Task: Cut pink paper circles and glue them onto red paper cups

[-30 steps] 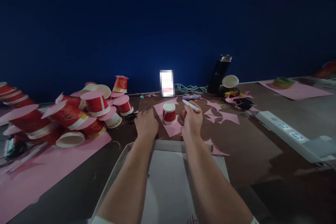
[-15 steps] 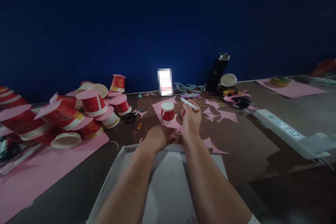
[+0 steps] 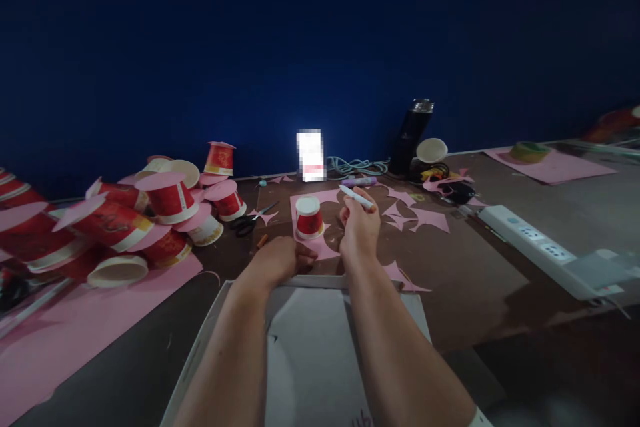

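Note:
An upside-down red paper cup [image 3: 309, 217] stands on a pink paper sheet [image 3: 325, 245] in the middle of the brown table. My right hand [image 3: 358, 230] is just right of the cup and holds a white marker pen [image 3: 356, 197]. My left hand [image 3: 280, 259] rests on the near edge of that pink sheet, fingers curled, pressing it down. A white cardboard tray [image 3: 310, 353] lies under both forearms.
A heap of red cups with pink paper lids [image 3: 125, 220] sits at the left on a large pink sheet [image 3: 65, 333]. Scissors [image 3: 247, 221], pink offcuts [image 3: 425, 217], a purple glue stick [image 3: 359, 181], a black flask [image 3: 410, 137] and a white power strip [image 3: 535, 243] lie around.
My left hand has drawn back from beside the scissors to the near edge of the pink sheet. The right hand with the marker has barely moved.

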`<state>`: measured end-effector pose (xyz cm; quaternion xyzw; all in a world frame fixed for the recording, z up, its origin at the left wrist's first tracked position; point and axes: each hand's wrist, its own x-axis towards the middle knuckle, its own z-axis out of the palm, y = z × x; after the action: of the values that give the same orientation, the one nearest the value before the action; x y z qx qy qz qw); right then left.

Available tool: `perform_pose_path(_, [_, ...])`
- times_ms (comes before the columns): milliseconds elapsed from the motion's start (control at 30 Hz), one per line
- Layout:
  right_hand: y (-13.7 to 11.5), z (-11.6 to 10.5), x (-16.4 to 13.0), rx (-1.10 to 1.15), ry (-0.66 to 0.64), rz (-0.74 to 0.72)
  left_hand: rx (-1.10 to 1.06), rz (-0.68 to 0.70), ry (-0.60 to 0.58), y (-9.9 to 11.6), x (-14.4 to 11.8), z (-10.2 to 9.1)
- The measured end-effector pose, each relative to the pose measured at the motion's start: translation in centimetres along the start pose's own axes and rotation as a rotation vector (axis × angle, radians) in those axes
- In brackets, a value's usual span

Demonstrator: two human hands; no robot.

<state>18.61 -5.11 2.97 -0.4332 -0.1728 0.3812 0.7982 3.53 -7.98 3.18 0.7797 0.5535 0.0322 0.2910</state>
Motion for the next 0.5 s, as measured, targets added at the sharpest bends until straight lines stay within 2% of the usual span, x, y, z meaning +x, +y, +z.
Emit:
perform_pose_path(133, [-0.14, -0.04, -0.08, 0.013, -0.004, 0.005, 0.039, -0.025, 0.06, -0.46, 0.36, -0.25])
perform_pose_path(300, [-0.12, -0.03, -0.05, 0.023, -0.021, 0.007, 0.259, -0.044, 0.23, -0.54, 0.6, -0.21])
perform_pose_path(400, [-0.17, 0.1, -0.09, 0.029, -0.009, 0.018, 0.324, -0.103, 0.322, -0.63, 0.67, -0.12])
perform_pose_path(500, [-0.33, 0.2, -0.18, 0.034, -0.004, 0.025, 0.347, -0.167, 0.336, -0.73, 0.79, -0.06])
